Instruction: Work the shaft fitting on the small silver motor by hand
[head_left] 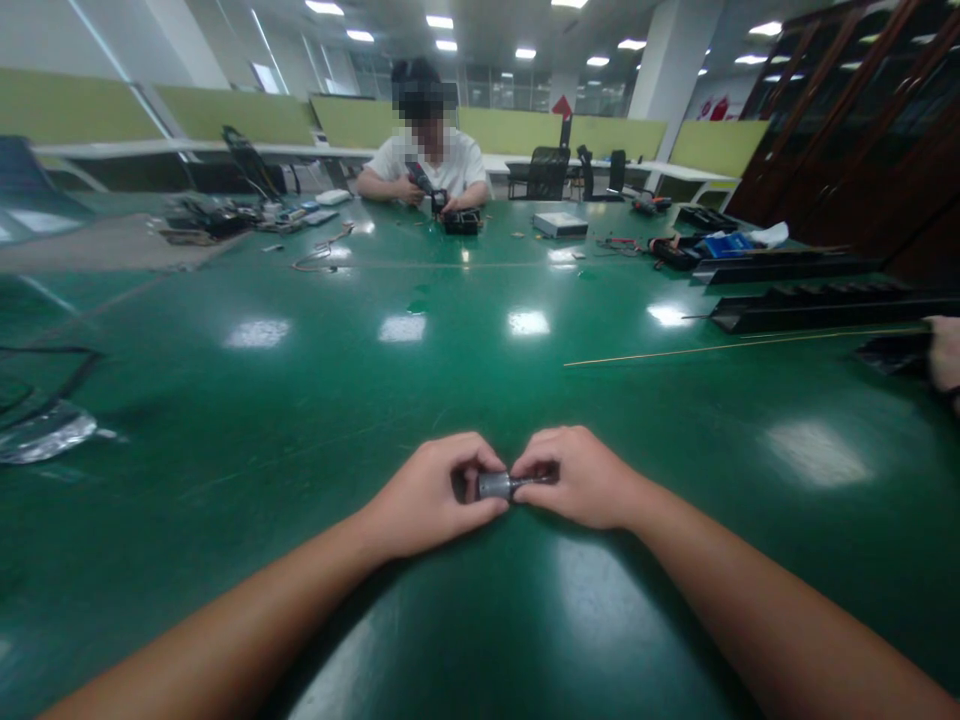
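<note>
Low over the green table (360,400), close in front of me, is a small grey metal cylinder (494,486) with a thinner, dark shaft-like end pointing right. Its exact kind is too small to tell. My left hand (435,495) curls around the cylinder, thumb on the near side and fingers on the far side. From the right, my right hand (581,478) pinches the thin end between thumb and fingers. The fingertips of both hands nearly meet at the part, and its far right end is partly hidden by my right fingers.
Across the table a person (424,165) holds a power drill (421,180) over a black part (461,222). A grey box (560,224), black rails (810,305) and a thin rod (675,352) lie right. Another person's hand (946,352) shows at the right edge. A clear bag (49,432) lies left.
</note>
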